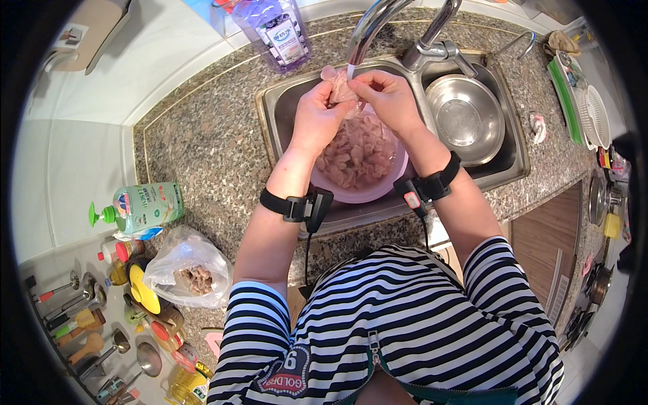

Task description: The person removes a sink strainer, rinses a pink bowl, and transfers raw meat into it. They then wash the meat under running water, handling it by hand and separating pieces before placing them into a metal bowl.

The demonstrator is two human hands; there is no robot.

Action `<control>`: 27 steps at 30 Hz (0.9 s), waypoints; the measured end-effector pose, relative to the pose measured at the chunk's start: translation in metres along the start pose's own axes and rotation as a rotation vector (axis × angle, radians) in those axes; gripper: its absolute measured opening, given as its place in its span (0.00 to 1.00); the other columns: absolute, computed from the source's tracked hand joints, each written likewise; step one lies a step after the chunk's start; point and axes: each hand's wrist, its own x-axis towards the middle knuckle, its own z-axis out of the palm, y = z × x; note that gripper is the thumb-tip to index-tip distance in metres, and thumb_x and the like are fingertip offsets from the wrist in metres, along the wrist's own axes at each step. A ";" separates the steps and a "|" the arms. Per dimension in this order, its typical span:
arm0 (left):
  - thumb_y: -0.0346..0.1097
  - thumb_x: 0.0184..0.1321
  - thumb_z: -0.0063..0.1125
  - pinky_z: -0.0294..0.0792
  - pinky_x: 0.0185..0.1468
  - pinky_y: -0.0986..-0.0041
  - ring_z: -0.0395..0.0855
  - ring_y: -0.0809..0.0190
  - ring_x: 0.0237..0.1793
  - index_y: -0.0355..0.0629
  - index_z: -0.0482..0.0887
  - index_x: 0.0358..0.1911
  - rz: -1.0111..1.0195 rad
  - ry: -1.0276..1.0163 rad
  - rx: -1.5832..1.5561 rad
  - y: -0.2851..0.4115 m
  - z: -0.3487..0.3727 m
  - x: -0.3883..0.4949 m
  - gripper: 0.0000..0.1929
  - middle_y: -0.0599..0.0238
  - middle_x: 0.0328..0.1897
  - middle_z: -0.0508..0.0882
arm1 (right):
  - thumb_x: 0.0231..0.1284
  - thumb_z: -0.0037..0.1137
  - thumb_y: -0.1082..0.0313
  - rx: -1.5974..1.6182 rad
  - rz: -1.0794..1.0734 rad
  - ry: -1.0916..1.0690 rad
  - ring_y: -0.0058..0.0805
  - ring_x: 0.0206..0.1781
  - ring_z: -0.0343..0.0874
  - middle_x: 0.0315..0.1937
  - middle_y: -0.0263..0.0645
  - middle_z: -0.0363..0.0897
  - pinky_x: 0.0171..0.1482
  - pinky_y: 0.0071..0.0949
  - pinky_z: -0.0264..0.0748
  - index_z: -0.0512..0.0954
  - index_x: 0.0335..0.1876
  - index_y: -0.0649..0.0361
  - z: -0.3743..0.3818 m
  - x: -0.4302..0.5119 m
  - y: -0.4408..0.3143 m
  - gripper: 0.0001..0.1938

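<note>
Both my hands hold a pale pink piece of raw meat [340, 88] under the stream from the chrome faucet [367, 28]. My left hand [319, 114] pinches its lower left side, and my right hand [390, 98] grips its right edge with thumb and fingertips. Just below them, a light purple basin [402, 169] stands in the left bowl of the steel sink [286, 104], full of many pale pink meat pieces [357, 152] in water. A wristband with a black device sits on each forearm.
A steel bowl [466, 119] lies in the right sink bowl. Behind the sink stands a purple detergent bottle [286, 43]. Left on the granite counter are a green pump bottle [149, 207] and a plastic bag [190, 273] with meat inside. A white basket [595, 116] is at right.
</note>
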 end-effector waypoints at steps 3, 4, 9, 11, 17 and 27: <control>0.21 0.55 0.58 0.70 0.48 0.80 0.78 0.74 0.44 0.35 0.78 0.51 0.041 0.034 -0.049 0.002 0.000 -0.002 0.18 0.68 0.44 0.83 | 0.54 0.64 0.68 0.094 0.014 0.013 0.12 0.31 0.73 0.29 0.28 0.80 0.33 0.16 0.70 0.82 0.40 0.62 -0.004 -0.002 -0.005 0.09; 0.21 0.55 0.58 0.70 0.49 0.80 0.78 0.74 0.44 0.35 0.78 0.51 0.054 0.044 -0.051 0.003 -0.001 -0.002 0.18 0.69 0.43 0.83 | 0.54 0.64 0.68 0.026 -0.062 0.057 0.13 0.31 0.74 0.29 0.29 0.80 0.33 0.16 0.71 0.82 0.40 0.61 -0.003 -0.004 -0.008 0.09; 0.21 0.55 0.57 0.71 0.47 0.80 0.78 0.75 0.43 0.36 0.79 0.51 0.087 0.077 -0.067 0.009 0.003 -0.002 0.18 0.69 0.43 0.84 | 0.50 0.66 0.68 -0.350 -0.386 0.087 0.19 0.30 0.77 0.30 0.32 0.80 0.35 0.18 0.74 0.83 0.38 0.59 0.000 -0.024 -0.036 0.10; 0.22 0.55 0.57 0.71 0.45 0.80 0.78 0.76 0.41 0.37 0.79 0.52 0.087 0.066 -0.002 0.010 0.002 -0.003 0.18 0.69 0.40 0.84 | 0.49 0.66 0.68 -0.388 -0.442 0.088 0.20 0.30 0.78 0.28 0.34 0.79 0.35 0.19 0.75 0.83 0.38 0.60 0.002 -0.025 -0.038 0.10; 0.23 0.54 0.55 0.73 0.43 0.77 0.84 0.64 0.34 0.44 0.78 0.55 0.218 0.123 0.477 0.013 0.004 -0.002 0.22 0.57 0.34 0.85 | 0.47 0.66 0.69 -0.302 -0.319 0.155 0.20 0.28 0.78 0.26 0.35 0.79 0.34 0.19 0.75 0.83 0.34 0.61 0.003 -0.021 -0.030 0.08; 0.22 0.57 0.56 0.71 0.51 0.78 0.79 0.72 0.45 0.36 0.66 0.64 0.170 0.080 0.431 0.016 0.006 0.005 0.29 0.65 0.46 0.82 | 0.48 0.64 0.70 -0.195 -0.181 0.129 0.17 0.31 0.79 0.30 0.34 0.82 0.36 0.18 0.76 0.83 0.35 0.63 -0.004 -0.001 -0.009 0.09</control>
